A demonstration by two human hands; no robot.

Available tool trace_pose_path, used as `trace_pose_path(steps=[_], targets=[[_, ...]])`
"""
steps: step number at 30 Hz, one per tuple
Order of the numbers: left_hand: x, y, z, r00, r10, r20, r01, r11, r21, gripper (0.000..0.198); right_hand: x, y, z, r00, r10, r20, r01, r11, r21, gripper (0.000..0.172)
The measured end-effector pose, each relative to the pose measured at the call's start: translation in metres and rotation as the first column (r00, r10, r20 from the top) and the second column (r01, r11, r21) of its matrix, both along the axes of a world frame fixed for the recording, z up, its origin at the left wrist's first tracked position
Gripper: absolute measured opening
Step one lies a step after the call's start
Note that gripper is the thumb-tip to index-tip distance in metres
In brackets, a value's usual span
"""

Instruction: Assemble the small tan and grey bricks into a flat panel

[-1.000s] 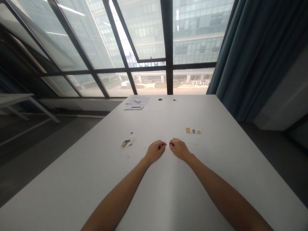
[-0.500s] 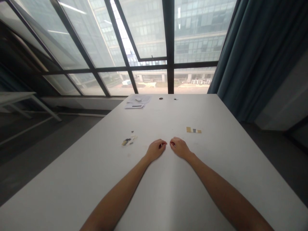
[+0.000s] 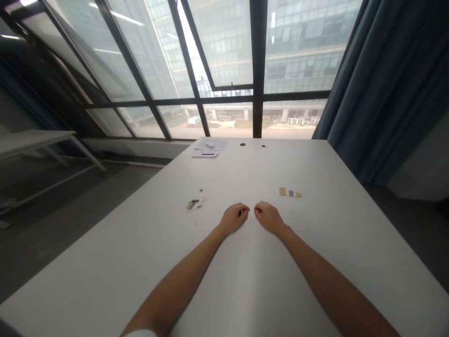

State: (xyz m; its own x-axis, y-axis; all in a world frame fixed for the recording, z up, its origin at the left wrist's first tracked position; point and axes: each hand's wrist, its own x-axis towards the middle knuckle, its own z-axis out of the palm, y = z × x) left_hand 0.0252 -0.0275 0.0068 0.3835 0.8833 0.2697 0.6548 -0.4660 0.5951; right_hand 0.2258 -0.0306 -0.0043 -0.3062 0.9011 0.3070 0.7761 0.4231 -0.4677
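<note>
My left hand (image 3: 235,218) rests on the white table (image 3: 224,174) with its fingers curled and the thumb and fingertips pressed together. Facing it across a small gap, my right hand (image 3: 269,216) is curled the same way. What either pinch holds, if anything, is too small or hidden to make out. To the left of my left hand lies a loose pile of small flat pieces (image 3: 192,204), dark, tan and cream, with one dark piece (image 3: 201,190) apart behind it. Beyond my right hand is a flat strip (image 3: 290,193) of tan, white and grey blocks.
Papers (image 3: 206,153) with a small white object (image 3: 210,145) on them lie at the table's far left. Two dark round spots, one a disc (image 3: 242,144), are near the far edge. Windows stand behind, a blue curtain (image 3: 377,93) at right, another table (image 3: 42,136) at left.
My view has turned slightly left, so everything sits further right in the picture. Both hands keep the same curled pose, and the pieces on the table have not moved.
</note>
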Motion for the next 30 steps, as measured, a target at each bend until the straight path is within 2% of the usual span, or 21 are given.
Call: trace_pose_path(steps=[6, 8, 11, 15, 19, 22, 25, 30], targets=[[0.001, 0.004, -0.003, 0.993, 0.051, 0.104, -0.048, 0.998, -0.032, 0.029, 0.002, 0.002, -0.003, 1.0, 0.016, -0.021, -0.016, 1.0, 0.004, 0.015], [0.0, 0.007, 0.001, 0.99, 0.067, 0.124, -0.064, 0.998, -0.025, 0.029, 0.002, 0.002, -0.004, 0.999, 0.018, -0.028, -0.017, 1.0, 0.006, 0.016], [-0.008, 0.01, 0.018, 0.99, 0.094, 0.108, -0.096, 0.995, 0.021, 0.026, 0.003, 0.002, -0.005, 0.999, 0.023, -0.038, -0.022, 1.0, 0.007, 0.017], [-0.037, 0.013, 0.045, 0.988, 0.148, 0.044, -0.153, 0.98, 0.129, 0.022, 0.004, 0.003, -0.006, 0.999, 0.027, -0.047, -0.027, 1.0, -0.002, 0.02], [-0.091, 0.013, 0.06, 0.946, 0.313, -0.089, -0.271, 0.909, 0.317, 0.02, 0.006, 0.003, -0.008, 0.997, 0.048, -0.059, -0.048, 0.999, 0.005, 0.02], [-0.138, 0.011, 0.059, 0.888, 0.419, -0.19, -0.337, 0.873, 0.352, 0.022, 0.007, 0.003, -0.008, 0.997, 0.051, -0.062, -0.051, 0.999, 0.002, 0.02], [-0.179, 0.007, 0.049, 0.841, 0.469, -0.271, -0.381, 0.868, 0.32, 0.021, 0.008, 0.003, -0.008, 0.997, 0.053, -0.062, -0.053, 0.999, 0.005, 0.02], [-0.214, -0.003, 0.025, 0.801, 0.468, -0.374, -0.381, 0.879, 0.286, 0.029, 0.008, 0.003, -0.01, 0.996, 0.054, -0.064, -0.054, 0.999, 0.009, 0.02]])
